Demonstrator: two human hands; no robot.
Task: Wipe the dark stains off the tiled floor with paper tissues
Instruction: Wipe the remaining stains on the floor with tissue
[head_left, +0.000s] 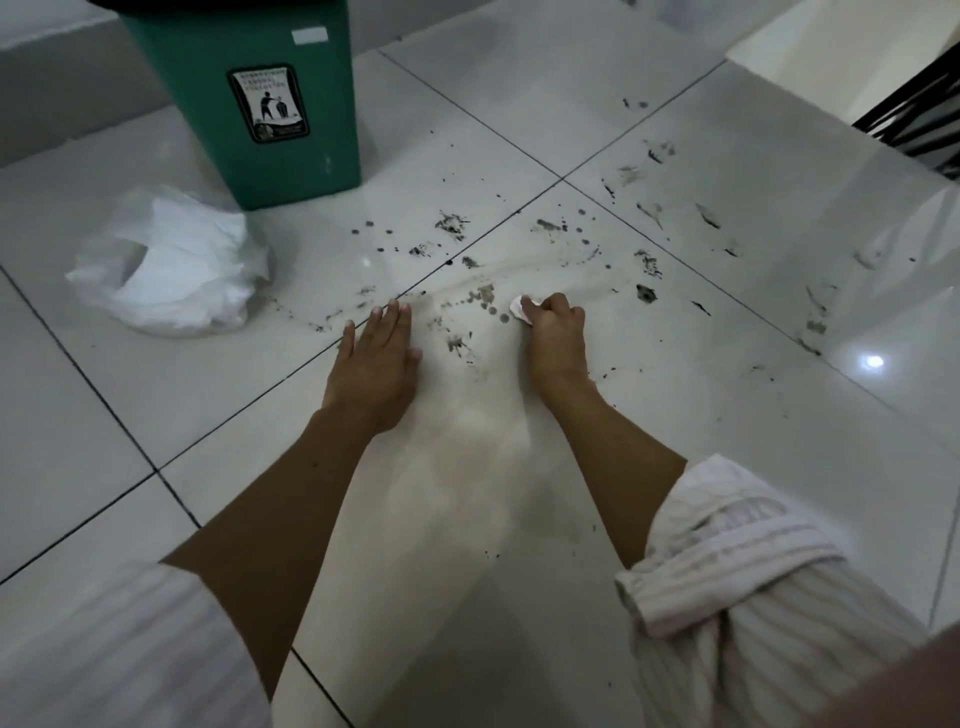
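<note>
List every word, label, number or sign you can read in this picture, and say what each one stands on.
Sticker on the green bin: a pictogram of a figure dropping litter into a bin; the lines of text above and below it are too blurred to read.
Small white label near the bin's top: nothing legible on it.
No other text is visible.

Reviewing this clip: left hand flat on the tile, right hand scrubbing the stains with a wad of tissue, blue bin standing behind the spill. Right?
One slip: the bin is green, not blue, as the head view shows. The rest stands: the left hand lies flat on the tiled floor, and the right hand grips a tissue wad at the dark stains.
</note>
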